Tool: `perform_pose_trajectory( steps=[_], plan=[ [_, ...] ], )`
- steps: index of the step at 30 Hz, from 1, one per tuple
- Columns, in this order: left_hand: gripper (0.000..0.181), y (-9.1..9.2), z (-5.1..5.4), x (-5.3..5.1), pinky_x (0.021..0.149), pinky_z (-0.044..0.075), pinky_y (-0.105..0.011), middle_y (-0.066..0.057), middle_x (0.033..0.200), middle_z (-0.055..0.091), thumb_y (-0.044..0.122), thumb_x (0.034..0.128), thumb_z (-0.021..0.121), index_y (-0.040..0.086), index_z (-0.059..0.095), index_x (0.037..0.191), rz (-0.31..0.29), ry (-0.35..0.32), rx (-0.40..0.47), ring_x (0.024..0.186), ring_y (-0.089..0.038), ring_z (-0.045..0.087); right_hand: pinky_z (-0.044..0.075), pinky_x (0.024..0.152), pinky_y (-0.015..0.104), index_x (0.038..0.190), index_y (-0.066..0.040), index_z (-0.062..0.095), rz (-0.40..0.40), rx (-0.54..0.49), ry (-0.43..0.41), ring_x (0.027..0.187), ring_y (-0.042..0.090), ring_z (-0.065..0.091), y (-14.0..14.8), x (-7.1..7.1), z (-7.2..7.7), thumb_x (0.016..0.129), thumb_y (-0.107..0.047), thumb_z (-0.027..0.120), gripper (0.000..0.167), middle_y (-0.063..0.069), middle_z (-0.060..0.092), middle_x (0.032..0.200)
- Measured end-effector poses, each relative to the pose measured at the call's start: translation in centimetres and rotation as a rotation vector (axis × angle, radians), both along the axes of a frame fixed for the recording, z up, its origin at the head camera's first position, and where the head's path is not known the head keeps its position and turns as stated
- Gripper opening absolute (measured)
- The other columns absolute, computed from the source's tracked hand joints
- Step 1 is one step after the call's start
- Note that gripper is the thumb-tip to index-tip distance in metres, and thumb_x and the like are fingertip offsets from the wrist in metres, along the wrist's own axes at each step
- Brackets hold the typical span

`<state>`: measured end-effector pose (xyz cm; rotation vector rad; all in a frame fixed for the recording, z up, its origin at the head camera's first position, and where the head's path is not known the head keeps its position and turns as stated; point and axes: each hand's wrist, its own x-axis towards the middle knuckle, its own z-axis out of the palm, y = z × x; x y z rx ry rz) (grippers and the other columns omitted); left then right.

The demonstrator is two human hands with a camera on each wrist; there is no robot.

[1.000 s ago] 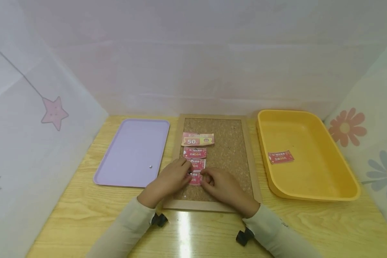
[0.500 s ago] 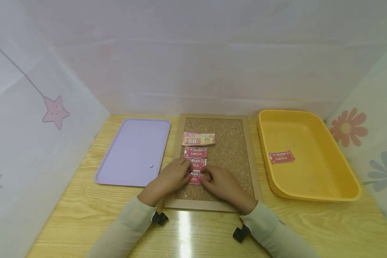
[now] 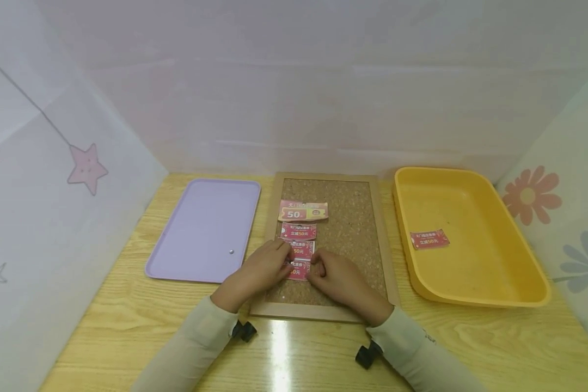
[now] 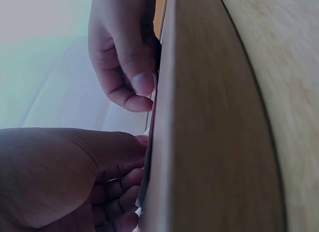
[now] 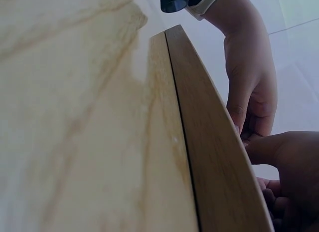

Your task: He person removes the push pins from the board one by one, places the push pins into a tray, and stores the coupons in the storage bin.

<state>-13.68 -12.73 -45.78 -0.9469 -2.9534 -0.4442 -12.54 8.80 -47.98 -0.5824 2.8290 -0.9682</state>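
On the framed cork board [image 3: 355,239], the left hand [image 3: 259,269] pinches a small shiny pin [image 3: 291,263] at the top of the lowest red coupon [image 3: 300,271], covering its left end. The right hand [image 3: 342,277] pinches that coupon's right edge between thumb and curled fingers. In the left wrist view the coupon's edge [image 4: 151,117] runs between the left hand [image 4: 55,172] and right hand [image 4: 127,52]. Three more coupons stand in a column above: a red one [image 3: 304,250], another red one [image 3: 299,232] and a larger pink-yellow one [image 3: 302,210].
A purple tray [image 3: 203,228] with one small pin [image 3: 232,252] lies left of the board. To the right, a yellow tub [image 3: 475,256] contains a red coupon [image 3: 429,239]. A tiny white thing [image 3: 283,297] sits low on the cork.
Both hands keep nearly the same place and hold on the lowest coupon. The whole head view has shifted slightly, with the scene a little further right.
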Motion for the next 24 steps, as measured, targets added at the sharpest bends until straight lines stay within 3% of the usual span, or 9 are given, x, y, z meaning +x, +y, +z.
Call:
perform_pose_trajectory(
  steps=[15,24],
  plan=[
    [0.019,-0.19,0.48,-0.06,0.081,0.045,-0.036,-0.002,0.095,0.056,0.020,0.0907,0.069,0.007,0.059,0.100,-0.042,-0.013,0.045,0.088,-0.020,0.053,0.040,0.049,0.027,0.107,-0.018,0.060,-0.018,-0.005,-0.005,0.054,0.005,0.047,0.04,-0.01,0.05,0.088,-0.036,0.070,0.028,-0.010,0.052,0.068],
    [0.020,-0.29,0.20,-0.13,0.083,0.045,-0.037,-0.003,0.096,0.056,0.019,0.0900,0.070,0.006,0.059,0.101,-0.057,-0.005,0.052,0.090,-0.021,0.054,0.039,0.047,0.027,0.101,-0.020,0.060,-0.017,-0.010,0.000,0.052,0.006,0.045,0.02,0.17,0.11,0.090,-0.037,0.068,0.022,-0.010,0.051,0.066]
  ],
)
